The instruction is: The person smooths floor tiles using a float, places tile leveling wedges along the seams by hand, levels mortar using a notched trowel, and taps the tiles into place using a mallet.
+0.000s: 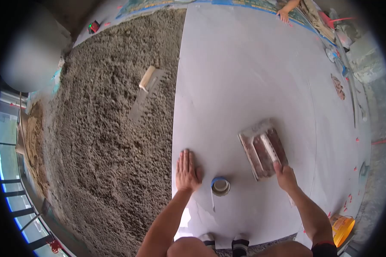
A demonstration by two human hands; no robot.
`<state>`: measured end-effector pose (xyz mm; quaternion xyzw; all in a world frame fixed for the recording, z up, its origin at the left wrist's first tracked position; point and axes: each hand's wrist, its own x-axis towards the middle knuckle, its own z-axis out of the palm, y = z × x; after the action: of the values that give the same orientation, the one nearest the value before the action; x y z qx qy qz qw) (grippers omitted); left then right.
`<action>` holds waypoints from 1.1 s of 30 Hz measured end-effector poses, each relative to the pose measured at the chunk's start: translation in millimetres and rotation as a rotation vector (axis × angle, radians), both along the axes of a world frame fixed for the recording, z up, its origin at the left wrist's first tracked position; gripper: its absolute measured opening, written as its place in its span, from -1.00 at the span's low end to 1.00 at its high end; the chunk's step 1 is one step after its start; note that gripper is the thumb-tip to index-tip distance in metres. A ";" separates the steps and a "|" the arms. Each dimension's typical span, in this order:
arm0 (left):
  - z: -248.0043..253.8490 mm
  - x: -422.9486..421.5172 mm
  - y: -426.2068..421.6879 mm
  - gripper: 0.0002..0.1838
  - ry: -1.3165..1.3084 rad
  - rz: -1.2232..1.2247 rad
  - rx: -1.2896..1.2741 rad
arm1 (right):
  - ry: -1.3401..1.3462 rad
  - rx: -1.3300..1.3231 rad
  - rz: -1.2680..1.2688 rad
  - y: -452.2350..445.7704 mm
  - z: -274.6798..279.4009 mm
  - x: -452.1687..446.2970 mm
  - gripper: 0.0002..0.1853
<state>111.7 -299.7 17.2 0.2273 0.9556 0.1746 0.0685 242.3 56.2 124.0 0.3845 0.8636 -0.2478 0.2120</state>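
Note:
My left hand [187, 172] lies flat near the left edge of a large pale slab [231, 81], fingers stretched out and pressed together. My right hand [286, 177] is wrapped round the light handle of a rectangular brown float [254, 157], which sits over the slab surface; its far edge looks slightly blurred. Between my hands a roll of tape [221, 186] with a blue rim rests on the slab, a loose strip hanging toward me. Left of the slab, a notched trowel [143, 96] with a wooden handle lies on the rough grey mortar [103, 128].
Another person's hand [283, 15] touches the slab's far edge. A small device with a green light [93, 27] is at the far left. A crumpled cloth [337, 87] lies at right, and a yellow bucket [342, 230] stands at lower right. My feet [240, 244] are at the near edge.

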 end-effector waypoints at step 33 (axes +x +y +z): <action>-6.8 5.8 2.8 -0.30 0.114 -0.035 -0.013 | -0.068 0.014 -0.039 1.2 -3.6 85.5 -0.24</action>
<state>117.4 -296.9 10.4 0.2533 0.9549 0.1540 0.0184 327.8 57.4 120.4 0.4111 0.8499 -0.2327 0.2335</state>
